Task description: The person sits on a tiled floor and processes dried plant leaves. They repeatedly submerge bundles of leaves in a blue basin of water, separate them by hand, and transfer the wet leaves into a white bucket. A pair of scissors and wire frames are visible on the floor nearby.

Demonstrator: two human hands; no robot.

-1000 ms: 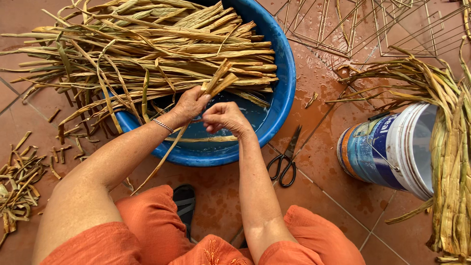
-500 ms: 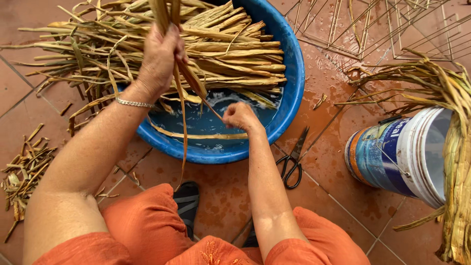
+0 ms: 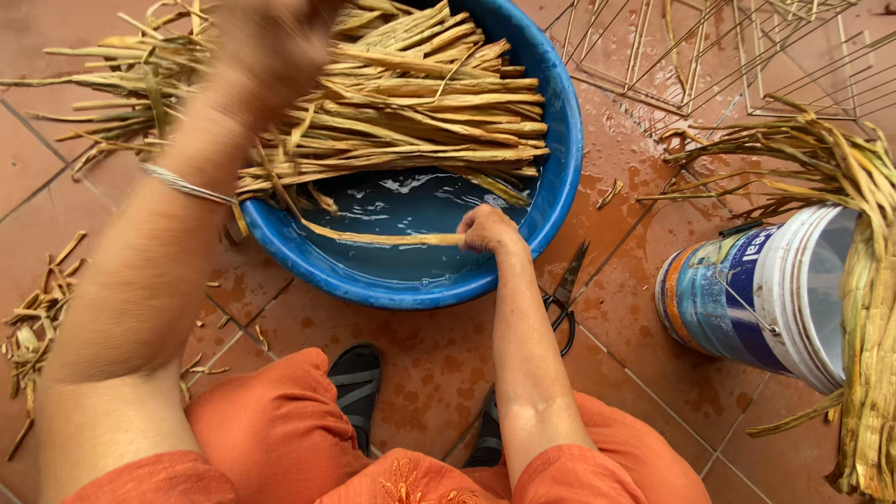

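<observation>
While the right hand (image 3: 487, 230) is closing around one end of a pale wet strip (image 3: 373, 238) lying across the water in the blue basin (image 3: 551, 177), the left hand (image 3: 266, 47) is hanging raised and blurred above the dried stalks (image 3: 420, 103); its grip cannot be told. Scissors (image 3: 563, 297) are lying just beside the basin.

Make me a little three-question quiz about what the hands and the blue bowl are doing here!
1. True or false: the blue basin has water in it.
2. What does the right hand grip? A) scissors B) a wet strip C) the bucket
3. Fill in: the scissors lie on the tiled ____.

Key:
1. True.
2. B, the wet strip, lying across the water. The left hand is raised and blurred over the pile of dried stalks.
3. Floor, between the basin and the bucket.
</observation>
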